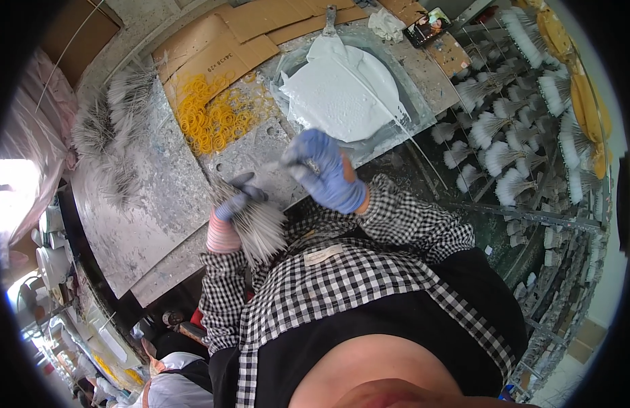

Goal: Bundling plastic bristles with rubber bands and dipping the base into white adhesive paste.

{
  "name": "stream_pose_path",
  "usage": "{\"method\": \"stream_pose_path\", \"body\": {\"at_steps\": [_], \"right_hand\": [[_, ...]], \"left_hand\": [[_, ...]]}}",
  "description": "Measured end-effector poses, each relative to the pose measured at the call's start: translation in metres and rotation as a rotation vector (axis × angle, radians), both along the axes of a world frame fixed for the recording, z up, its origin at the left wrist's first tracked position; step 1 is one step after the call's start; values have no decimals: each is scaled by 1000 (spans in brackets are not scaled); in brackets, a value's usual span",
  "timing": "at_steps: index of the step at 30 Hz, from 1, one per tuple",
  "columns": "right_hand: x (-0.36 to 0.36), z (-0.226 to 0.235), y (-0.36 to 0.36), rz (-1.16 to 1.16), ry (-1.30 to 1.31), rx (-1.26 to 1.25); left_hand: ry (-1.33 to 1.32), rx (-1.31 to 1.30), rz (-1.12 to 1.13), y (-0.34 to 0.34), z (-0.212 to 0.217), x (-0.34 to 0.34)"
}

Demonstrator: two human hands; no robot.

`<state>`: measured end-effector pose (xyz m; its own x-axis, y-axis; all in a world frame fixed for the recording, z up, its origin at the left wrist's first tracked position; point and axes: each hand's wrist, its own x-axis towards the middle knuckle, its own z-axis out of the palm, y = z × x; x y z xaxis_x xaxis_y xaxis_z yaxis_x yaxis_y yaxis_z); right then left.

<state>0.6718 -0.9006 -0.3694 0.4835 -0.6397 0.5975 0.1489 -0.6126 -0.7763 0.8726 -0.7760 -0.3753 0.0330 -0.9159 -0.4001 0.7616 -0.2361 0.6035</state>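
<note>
My left hand (234,198), in a blue glove with a pink striped cuff, is closed around a bundle of thin grey-white sticks (262,234). The sticks fan out toward my apron. To the right of it, my right hand (325,170) is raised at the table's near edge, also in a blue glove stained with white. Its fingers are curled together, and whatever they may hold is too blurred to make out. Ahead of both hands lies a heap of yellow rubber bands (216,112). A thick pool of white paste (345,88) covers a plate at the far right of the table.
Loose thin sticks (114,132) lie on the table's left side. A long thin rod (386,109) crosses the paste, with a scraper (330,24) behind it. Flattened cardboard (219,51) and a phone (428,27) lie at the back. Racks of white-tipped bundles (502,156) stand at right.
</note>
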Motion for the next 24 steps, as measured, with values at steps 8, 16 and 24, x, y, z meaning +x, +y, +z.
{"method": "stream_pose_path", "body": {"at_steps": [8,16,24], "right_hand": [[4,-23,26,97,207,1],[-17,13,7,-85,340,127],[-6,28,25,81,346,106]], "left_hand": [[334,-187,216,-19,-26,4],[232,-66,466,-21,-33,2],[343,-91,555,-22,-40,-6]]}}
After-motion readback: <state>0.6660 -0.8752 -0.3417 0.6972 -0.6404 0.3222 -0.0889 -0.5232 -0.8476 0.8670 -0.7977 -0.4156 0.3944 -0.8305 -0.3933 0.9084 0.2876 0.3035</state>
